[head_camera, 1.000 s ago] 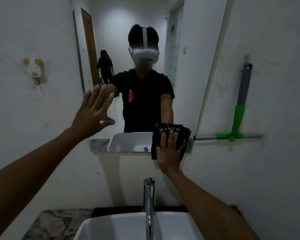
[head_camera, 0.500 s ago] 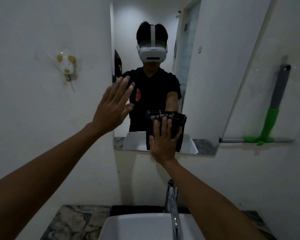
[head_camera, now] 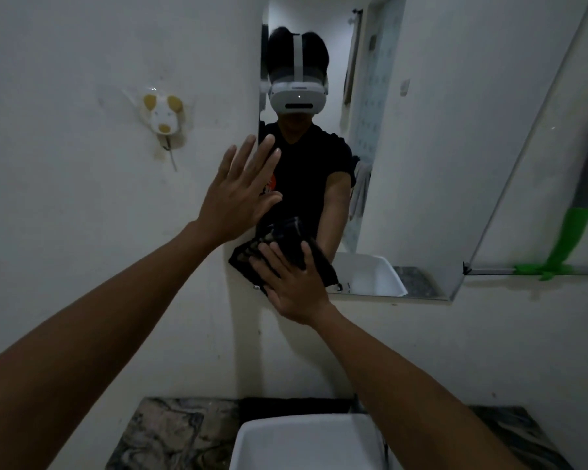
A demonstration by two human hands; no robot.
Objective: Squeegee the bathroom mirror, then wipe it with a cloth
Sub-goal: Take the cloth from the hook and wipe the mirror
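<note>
The bathroom mirror (head_camera: 421,130) hangs on the white wall ahead. My right hand (head_camera: 294,283) lies flat on a dark cloth (head_camera: 286,242), pressing it against the mirror's lower left corner. The cloth overlaps the mirror's left edge and bottom edge. My left hand (head_camera: 241,191) is raised with fingers spread, palm toward the mirror's left edge, holding nothing. A squeegee with a green head and grey handle (head_camera: 571,239) leans against the wall to the right of the mirror, its blade on a narrow ledge.
A white basin (head_camera: 306,442) sits below on a marbled counter (head_camera: 170,435). A small animal-shaped wall hook (head_camera: 162,117) is fixed left of the mirror. The mirror reflects a person in a black shirt and headset.
My right hand has slid the cloth leftward along the mirror's bottom edge, from near the right side to the lower left corner. My left hand stays raised by the left edge.
</note>
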